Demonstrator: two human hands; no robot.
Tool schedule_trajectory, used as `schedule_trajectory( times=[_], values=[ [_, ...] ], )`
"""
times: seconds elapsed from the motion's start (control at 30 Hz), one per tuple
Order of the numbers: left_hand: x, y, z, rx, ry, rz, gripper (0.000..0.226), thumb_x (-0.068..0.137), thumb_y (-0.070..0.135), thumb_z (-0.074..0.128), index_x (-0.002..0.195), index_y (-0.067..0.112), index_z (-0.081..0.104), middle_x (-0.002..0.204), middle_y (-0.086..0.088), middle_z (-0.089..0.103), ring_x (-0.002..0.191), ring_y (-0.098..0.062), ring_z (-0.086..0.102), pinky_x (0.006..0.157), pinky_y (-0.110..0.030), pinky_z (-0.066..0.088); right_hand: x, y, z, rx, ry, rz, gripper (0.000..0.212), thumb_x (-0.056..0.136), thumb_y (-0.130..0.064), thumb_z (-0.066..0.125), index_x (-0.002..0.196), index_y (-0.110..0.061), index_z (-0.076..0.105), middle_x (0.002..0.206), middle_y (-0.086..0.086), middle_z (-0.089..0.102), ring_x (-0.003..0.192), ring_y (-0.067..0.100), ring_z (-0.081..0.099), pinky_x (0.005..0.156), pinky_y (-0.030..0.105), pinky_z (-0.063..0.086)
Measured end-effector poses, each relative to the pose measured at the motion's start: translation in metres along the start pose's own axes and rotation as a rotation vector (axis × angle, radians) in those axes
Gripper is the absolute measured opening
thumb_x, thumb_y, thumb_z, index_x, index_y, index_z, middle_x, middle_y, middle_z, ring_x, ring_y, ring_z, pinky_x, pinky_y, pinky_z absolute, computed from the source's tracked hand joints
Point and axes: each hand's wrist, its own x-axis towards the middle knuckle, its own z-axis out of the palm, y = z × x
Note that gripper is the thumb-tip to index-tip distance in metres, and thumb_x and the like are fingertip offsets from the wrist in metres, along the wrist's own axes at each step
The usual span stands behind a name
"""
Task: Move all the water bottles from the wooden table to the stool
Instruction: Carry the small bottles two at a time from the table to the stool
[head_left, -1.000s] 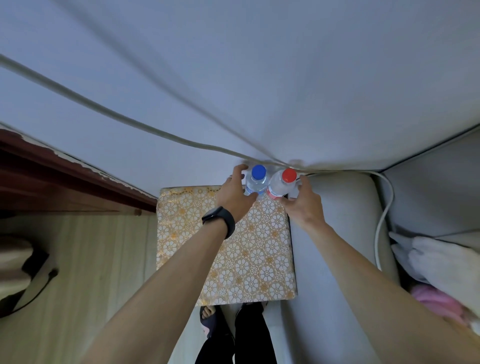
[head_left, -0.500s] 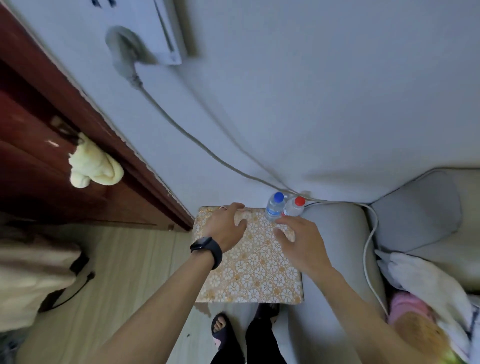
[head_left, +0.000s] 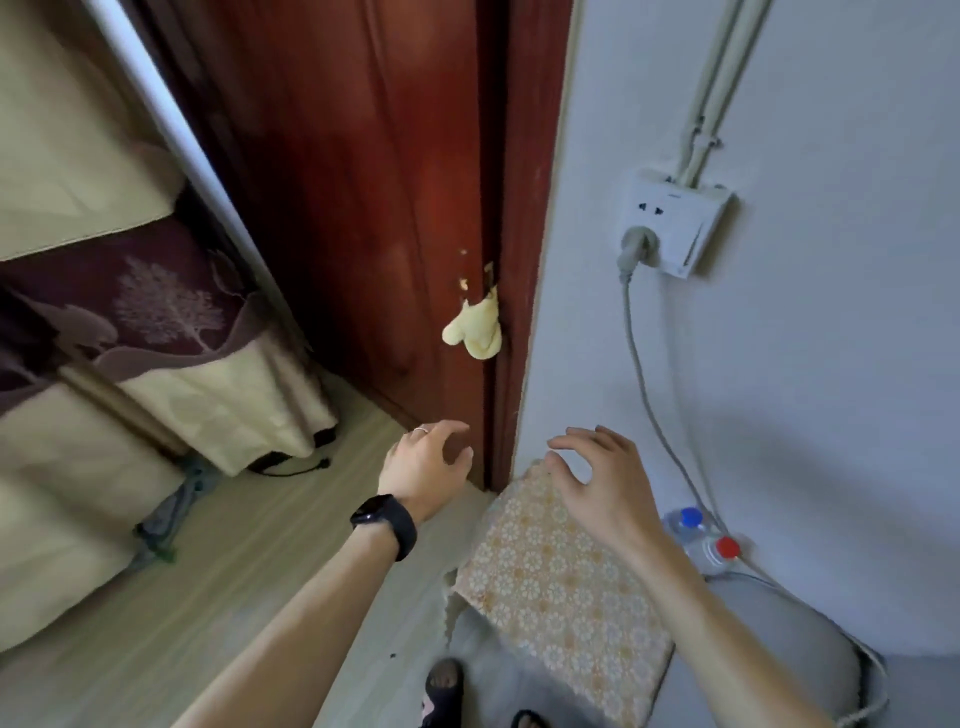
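Both hands empty. Left hand (head_left: 426, 462) hangs over the floor near the door (head_left: 363, 208), fingers loosely curled. Right hand (head_left: 597, 480) is spread wide above the stool (head_left: 561, 597), gripping nothing.

Two bottles stand side by side at the stool's far corner by the wall: blue-capped bottle (head_left: 684, 522) and red-capped bottle (head_left: 719, 552).

Wooden table out of view, so I cannot tell what remains.

Bottles are clear plastic and round. Stool top is flat and square, with a flower-print cover ragged at one edge. Grey cable (head_left: 636, 364) trails behind.
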Motion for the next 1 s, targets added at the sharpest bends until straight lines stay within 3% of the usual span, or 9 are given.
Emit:
schedule_trajectory(
  times=[0.13,0.27,0.4,0.63,0.77,1.0],
  values=[
    [-0.04,-0.046,-0.037,0.005,0.136,-0.169,0.04,0.093,0.04,0.056,0.132,0.034,0.055,0.127,-0.002,0.062,0.121,-0.026,0.055,0.101,-0.038,0.043,0.022,-0.04,0.031,0.001,-0.122,-0.191,0.023,0.094,-0.04,0.061,0.109,-0.028,0.074,0.122,-0.009,0.066,0.128,0.015,0.045,0.108,0.019,0.025],
    [-0.107,-0.109,-0.072,-0.019,0.288,-0.38,0.041,0.091,0.037,0.059,0.131,0.031,0.058,0.13,-0.003,0.062,0.123,-0.025,0.053,0.102,-0.035,0.041,0.02,-0.103,0.084,0.031,-0.282,-0.445,0.032,0.091,-0.046,0.055,0.103,-0.025,0.076,0.112,-0.006,0.073,0.119,0.012,0.058,0.113,0.032,0.033],
    [-0.196,-0.176,-0.107,-0.048,0.475,-0.617,0.039,0.09,0.039,0.062,0.129,0.032,0.06,0.13,0.001,0.062,0.125,-0.021,0.051,0.105,-0.034,0.039,-0.009,-0.188,0.137,0.031,-0.426,-0.661,0.021,0.091,-0.033,0.067,0.107,-0.022,0.075,0.117,-0.005,0.07,0.121,0.012,0.051,0.11,0.023,0.025],
    [-0.376,-0.28,-0.167,-0.037,0.769,-0.998,0.037,0.09,0.039,0.064,0.126,0.03,0.063,0.125,-0.001,0.065,0.117,-0.023,0.058,0.095,-0.032,0.045,-0.091,-0.363,0.25,0.104,-0.661,-1.027,0.028,0.088,-0.047,0.059,0.107,-0.03,0.072,0.117,-0.01,0.07,0.125,0.017,0.053,0.116,0.031,0.028],
    [-0.469,-0.336,-0.188,-0.069,0.885,-1.147,0.038,0.089,0.041,0.063,0.124,0.027,0.064,0.125,-0.002,0.066,0.118,-0.023,0.058,0.097,-0.035,0.047,-0.161,-0.453,0.313,0.115,-0.759,-1.184,0.038,0.087,-0.059,0.047,0.11,-0.037,0.068,0.119,-0.018,0.067,0.13,0.016,0.048,0.116,0.031,0.028],
    [-0.604,-0.418,-0.237,-0.05,1.029,-1.342,0.038,0.091,0.042,0.061,0.126,0.03,0.062,0.126,0.003,0.065,0.118,-0.018,0.058,0.095,-0.034,0.049,-0.283,-0.597,0.391,0.155,-0.863,-1.443,0.033,0.091,-0.048,0.06,0.119,-0.034,0.068,0.121,-0.015,0.067,0.132,0.017,0.043,0.114,0.029,0.031]
  ],
)
